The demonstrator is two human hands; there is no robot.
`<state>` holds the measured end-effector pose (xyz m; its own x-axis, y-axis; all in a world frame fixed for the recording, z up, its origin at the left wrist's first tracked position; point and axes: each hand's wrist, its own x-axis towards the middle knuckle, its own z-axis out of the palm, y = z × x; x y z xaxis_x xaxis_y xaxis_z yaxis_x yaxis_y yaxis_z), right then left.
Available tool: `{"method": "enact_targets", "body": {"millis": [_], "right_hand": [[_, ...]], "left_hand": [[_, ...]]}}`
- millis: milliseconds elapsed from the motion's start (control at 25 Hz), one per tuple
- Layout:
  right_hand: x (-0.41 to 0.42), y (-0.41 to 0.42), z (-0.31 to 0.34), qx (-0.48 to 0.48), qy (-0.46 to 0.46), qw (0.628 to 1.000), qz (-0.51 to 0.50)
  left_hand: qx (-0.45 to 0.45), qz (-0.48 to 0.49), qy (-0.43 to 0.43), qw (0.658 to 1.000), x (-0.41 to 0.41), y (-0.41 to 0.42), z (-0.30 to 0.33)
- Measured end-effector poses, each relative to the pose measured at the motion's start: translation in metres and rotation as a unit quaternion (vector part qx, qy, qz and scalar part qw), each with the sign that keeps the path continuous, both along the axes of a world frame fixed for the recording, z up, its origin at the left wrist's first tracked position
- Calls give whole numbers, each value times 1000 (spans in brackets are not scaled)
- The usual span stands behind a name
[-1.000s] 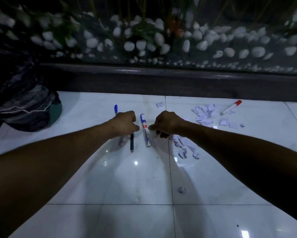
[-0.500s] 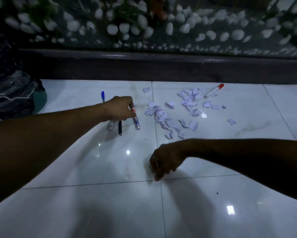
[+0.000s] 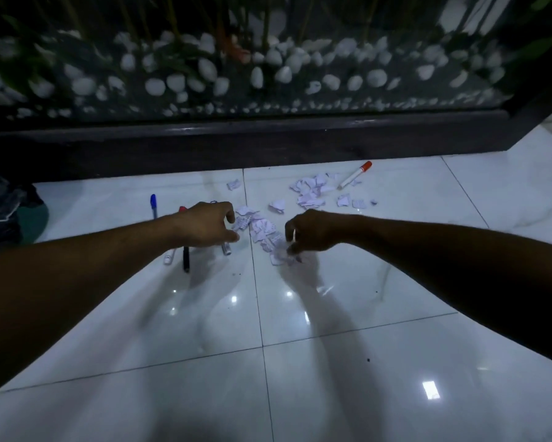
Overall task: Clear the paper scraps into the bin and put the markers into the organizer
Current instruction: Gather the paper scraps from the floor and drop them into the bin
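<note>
Torn paper scraps point(image 3: 261, 229) lie in a pile on the white floor between my hands, with more scraps point(image 3: 309, 191) further back. My left hand point(image 3: 209, 223) hovers cupped at the pile's left edge, its fingers curved and gripping nothing I can see. Beneath it lie a blue-capped marker point(image 3: 226, 249), a black pen point(image 3: 186, 260), a white marker point(image 3: 169, 258) and a blue pen point(image 3: 153, 205). My right hand point(image 3: 313, 231) pinches scraps at the pile's near right edge. A red-capped marker point(image 3: 354, 175) lies at the back right.
A green bin point(image 3: 35, 218) lined with a black bag point(image 3: 0, 202) stands at the far left edge. A dark ledge point(image 3: 268, 138) runs along the back, with white pebbles and plants behind it. No organizer is in view.
My right hand has come up from the near floor to the scrap pile, with its fingers now in the scraps. My left hand has shifted slightly right toward the pile.
</note>
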<state>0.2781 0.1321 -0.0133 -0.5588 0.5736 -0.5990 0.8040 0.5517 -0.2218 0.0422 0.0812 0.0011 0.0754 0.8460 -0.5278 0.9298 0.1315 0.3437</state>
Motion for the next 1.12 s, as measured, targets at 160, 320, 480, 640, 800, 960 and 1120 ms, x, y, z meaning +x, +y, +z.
{"method": "enact_targets", "body": {"millis": [160, 320, 480, 640, 800, 960, 1120], "right_hand": [[27, 18, 24, 65, -30, 997, -5], [56, 26, 49, 84, -47, 995, -30], [98, 27, 63, 90, -30, 990, -107], [148, 25, 48, 81, -63, 979, -178], [193, 32, 27, 81, -76, 955, -274], [208, 40, -4, 71, -57, 936, -341], [194, 44, -46, 105, -27, 931, -350]], "left_hand": [[-10, -50, 49, 997, 16, -14, 23], [-5, -82, 33, 996, 35, -25, 31], [-5, -99, 51, 994, 50, -21, 22], [8, -86, 34, 996, 64, 0, 7], [29, -43, 39, 998, 68, 29, -18], [51, 41, 71, 995, 69, 50, -45], [66, 108, 116, 985, 75, 57, -60]]}}
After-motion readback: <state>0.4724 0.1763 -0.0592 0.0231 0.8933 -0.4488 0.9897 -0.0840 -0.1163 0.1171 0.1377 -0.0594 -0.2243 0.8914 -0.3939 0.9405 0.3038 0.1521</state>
